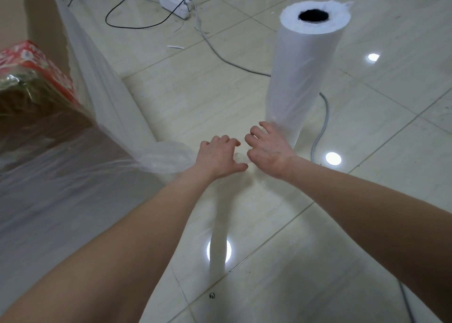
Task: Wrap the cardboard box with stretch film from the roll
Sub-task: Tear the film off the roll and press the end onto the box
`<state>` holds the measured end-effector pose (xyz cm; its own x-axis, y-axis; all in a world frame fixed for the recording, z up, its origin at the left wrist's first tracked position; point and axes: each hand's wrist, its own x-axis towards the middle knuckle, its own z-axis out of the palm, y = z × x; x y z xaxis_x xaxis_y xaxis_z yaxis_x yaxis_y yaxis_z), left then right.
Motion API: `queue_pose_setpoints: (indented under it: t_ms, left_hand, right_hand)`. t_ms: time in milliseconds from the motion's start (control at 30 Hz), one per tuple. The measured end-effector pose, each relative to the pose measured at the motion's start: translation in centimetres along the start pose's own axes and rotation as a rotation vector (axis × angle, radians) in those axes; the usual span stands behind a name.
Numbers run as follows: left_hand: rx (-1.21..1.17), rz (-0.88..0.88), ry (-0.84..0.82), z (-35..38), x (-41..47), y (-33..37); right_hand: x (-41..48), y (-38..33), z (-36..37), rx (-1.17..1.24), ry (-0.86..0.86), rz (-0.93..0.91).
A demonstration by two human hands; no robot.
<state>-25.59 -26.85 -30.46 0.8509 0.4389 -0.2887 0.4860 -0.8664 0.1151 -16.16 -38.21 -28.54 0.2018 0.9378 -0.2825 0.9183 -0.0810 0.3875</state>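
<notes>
The cardboard box fills the left side, brown with a red printed top, covered in clear stretch film. A bunched strand of film runs from the box's corner toward my hands. The white film roll stands upright on the floor at centre right. My left hand and my right hand are close together near the roll's base, fingers curled, both gripping the gathered film between them.
Glossy beige floor tiles lie all around. A grey cable curves behind the roll. A white power strip with black and white cords lies at the back. A small dark object lies on the floor near me.
</notes>
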Motion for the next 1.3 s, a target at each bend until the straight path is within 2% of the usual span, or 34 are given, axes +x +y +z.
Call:
queue_pose_setpoints:
  t_ms: [67, 167, 333, 500, 567, 667, 733, 800, 867, 933, 1000, 1100, 1133, 1200, 1300]
  left_hand:
    - [0.046, 0.015, 0.017, 0.4, 0.5, 1.0]
    - [-0.008, -0.044, 0.047, 0.3, 0.8, 1.7]
    - [-0.205, -0.308, 0.039, 0.0, 0.8, 0.5]
    - [-0.203, -0.567, 0.139, -1.3, 1.1, -2.9]
    - [-0.266, -0.539, 0.146, -1.7, 1.3, -3.2]
    - [-0.437, -0.4, 0.168, -1.5, 1.3, -1.0]
    - [-0.474, -0.315, 0.118, -1.3, 1.5, 1.1]
    - [-0.449, -0.234, -0.015, -1.3, 1.5, 2.9]
    - [-0.469, -0.205, -0.105, -1.6, 1.4, 4.0]
    - [-0.566, -0.225, -0.149, -2.0, 1.6, 4.2]
    - [-0.671, -0.251, -0.175, -3.0, 1.9, 4.0]
    - [-0.856, -0.246, -0.159, -5.4, 2.7, 3.8]
    - [-0.912, -0.238, -0.138, -6.3, 3.1, 3.9]
    - [-0.952, -0.215, -0.111, -8.0, 3.8, 4.3]
    - [-0.916, -0.138, -0.17, -10.1, 3.9, 5.6]
  right_hand:
    - [-0.2, 0.0, -0.1, 0.028, -0.005, 0.001]
    - [-0.7, 0.3, 0.0, 0.031, -0.003, -0.002]
    - [-1.2, 0.2, 0.1, 0.01, 0.046, -0.058]
    - [-2.3, 0.9, 1.2, -0.094, 0.09, -0.097]
    - [-2.4, 0.7, 1.4, -0.104, 0.027, -0.116]
    - [-2.9, -0.2, 0.9, 0.017, 0.126, -0.125]
    - [-3.6, -0.9, 0.9, 0.102, 0.09, -0.178]
    - [-4.5, -1.0, 0.4, 0.137, -0.028, -0.186]
    - [-5.7, -0.5, 0.5, 0.133, -0.072, -0.159]
    - [-6.5, 0.8, 1.5, 0.157, -0.201, -0.02]
    - [-7.2, 2.9, 2.4, 0.346, -0.24, 0.241]
    - [-7.5, 7.4, 2.6, 0.904, -0.186, 0.692]
    - [-7.3, 8.5, 2.7, 1.064, -0.144, 0.775]
    - [-6.8, 9.9, 2.3, 1.26, -0.071, 0.781]
    - [-6.1, 10.2, 0.7, 1.35, 0.057, 0.674]
